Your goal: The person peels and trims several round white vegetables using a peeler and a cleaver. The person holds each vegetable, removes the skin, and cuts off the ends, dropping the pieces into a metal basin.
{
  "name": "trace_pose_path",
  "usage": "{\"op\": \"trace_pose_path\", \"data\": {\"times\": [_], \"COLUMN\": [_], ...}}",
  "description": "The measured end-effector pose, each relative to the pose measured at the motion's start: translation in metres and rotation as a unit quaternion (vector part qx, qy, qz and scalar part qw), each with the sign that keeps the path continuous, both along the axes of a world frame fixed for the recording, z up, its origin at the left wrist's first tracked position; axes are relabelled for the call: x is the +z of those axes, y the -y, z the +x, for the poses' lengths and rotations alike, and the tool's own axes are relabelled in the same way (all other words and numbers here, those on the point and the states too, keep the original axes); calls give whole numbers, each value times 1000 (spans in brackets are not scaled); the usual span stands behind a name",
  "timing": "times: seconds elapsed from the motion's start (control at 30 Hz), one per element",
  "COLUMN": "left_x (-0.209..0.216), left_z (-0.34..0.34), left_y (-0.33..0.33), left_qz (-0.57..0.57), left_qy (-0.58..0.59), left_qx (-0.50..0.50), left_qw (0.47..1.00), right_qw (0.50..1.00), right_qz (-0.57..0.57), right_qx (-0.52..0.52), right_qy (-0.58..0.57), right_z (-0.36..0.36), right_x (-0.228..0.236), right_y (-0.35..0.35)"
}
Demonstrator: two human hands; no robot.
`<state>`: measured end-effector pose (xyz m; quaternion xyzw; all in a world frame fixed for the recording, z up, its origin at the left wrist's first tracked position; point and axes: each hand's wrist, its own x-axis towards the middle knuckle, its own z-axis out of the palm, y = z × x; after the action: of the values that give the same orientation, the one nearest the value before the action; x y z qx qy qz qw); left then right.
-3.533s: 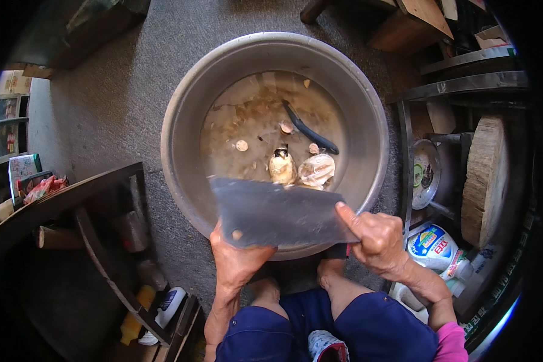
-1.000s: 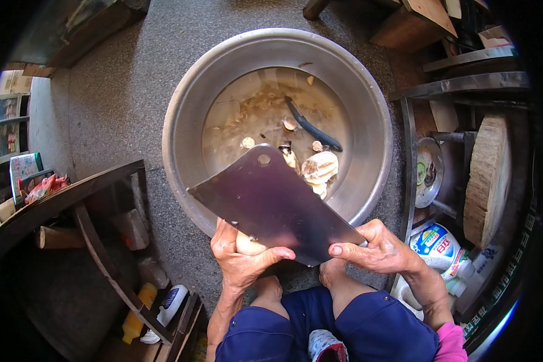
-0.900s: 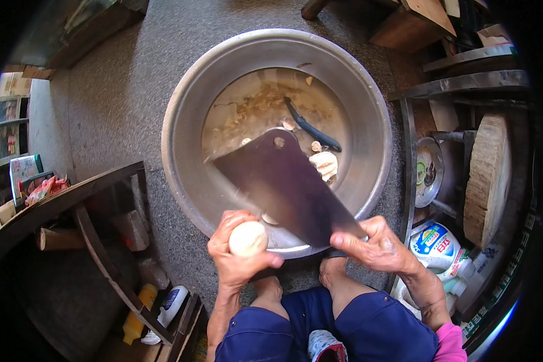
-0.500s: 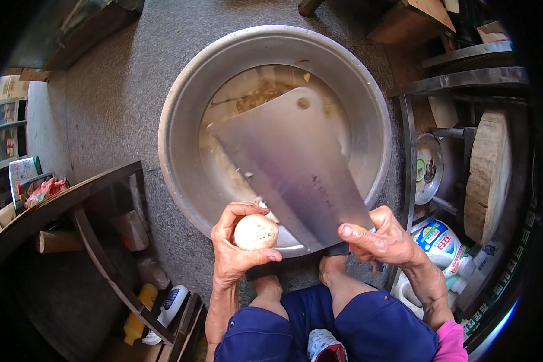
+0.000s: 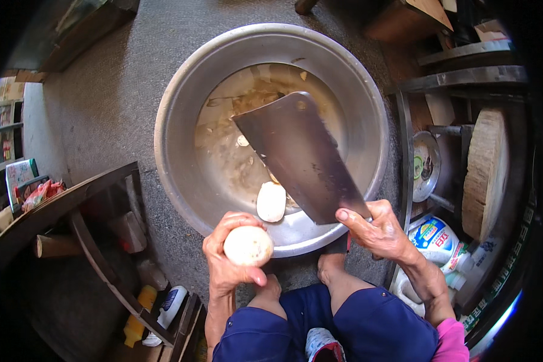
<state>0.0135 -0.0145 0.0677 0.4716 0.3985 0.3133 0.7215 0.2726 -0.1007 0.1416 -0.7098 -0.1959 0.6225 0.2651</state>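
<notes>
Cleaver (image 5: 301, 160) now farther from pale vegetable (image 5: 248, 246)

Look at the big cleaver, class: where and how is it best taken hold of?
Take the cleaver by its handle, probably, coming from the near right. The broad blade slants away and leftward over the basin, leaving that end outermost. The right grip closes there, hiding most of the handle.

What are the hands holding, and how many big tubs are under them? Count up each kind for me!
Pale round chunk, in the left hand: 1
Cleaver, in the right hand: 1
Big grey tub: 1
Total: 3
</notes>
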Motion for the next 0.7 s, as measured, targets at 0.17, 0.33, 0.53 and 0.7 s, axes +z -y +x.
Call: {"op": "trace_pose_path", "data": {"times": [0.17, 0.33, 0.53, 0.7], "left_x": [-11, -1, -5, -6], "left_z": [1, 14, 0, 14], "left_y": [5, 6, 5, 5], "left_qz": [-196, -207, -23, -136], "left_qy": [37, 11, 2, 7], "left_qx": [71, 130, 59, 107], "left_qw": [977, 970, 998, 985], "right_qw": [992, 987, 999, 995], "right_qz": [-7, 0, 34, -10], "right_qx": [-32, 34, 1, -39], "right_qy": [-123, -159, -32, -91], "right_z": [-9, -21, -11, -11], "right_x": [19, 14, -1, 16], "right_y": [-9, -12, -7, -7]}}
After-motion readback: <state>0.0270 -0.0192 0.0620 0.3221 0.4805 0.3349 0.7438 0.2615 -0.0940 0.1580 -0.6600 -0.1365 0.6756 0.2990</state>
